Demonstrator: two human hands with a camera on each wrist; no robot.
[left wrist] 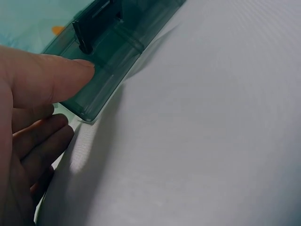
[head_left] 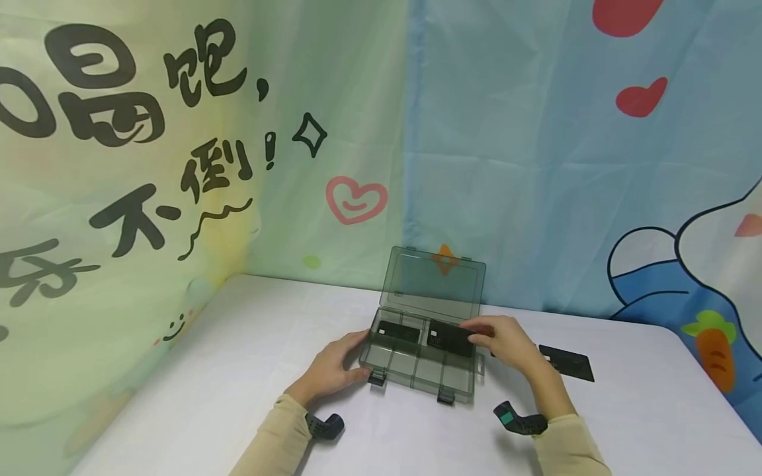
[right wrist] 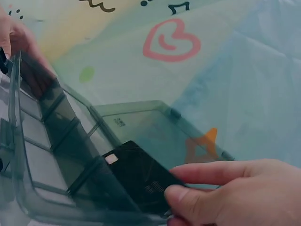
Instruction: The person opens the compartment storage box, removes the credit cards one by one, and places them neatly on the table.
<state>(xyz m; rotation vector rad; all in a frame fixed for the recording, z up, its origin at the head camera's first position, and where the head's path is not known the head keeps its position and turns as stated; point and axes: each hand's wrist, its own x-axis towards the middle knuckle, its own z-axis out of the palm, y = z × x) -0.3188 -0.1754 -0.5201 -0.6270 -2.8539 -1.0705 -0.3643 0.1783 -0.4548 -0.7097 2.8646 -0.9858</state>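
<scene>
A smoky translucent compartment box [head_left: 411, 382] lies on the table with its lid [head_left: 437, 284] raised at the back. My left hand [head_left: 333, 367] grips the box's left end, thumb against the front wall near the corner in the left wrist view. Between thumb and forefinger my right hand [head_left: 505, 340] pinches a black chip card [right wrist: 136, 174] by its right end. That card slants into the back right part of the box, its chip end lower in the compartment. Another black card [head_left: 399, 332] lies in the back left compartment.
A third black card [head_left: 568, 363] lies on the white table [head_left: 286, 304] right of the box, partly behind my right wrist. Two dark latches [head_left: 445, 395] stick out along the box's front. A printed curtain [head_left: 506, 165] hangs close behind the lid.
</scene>
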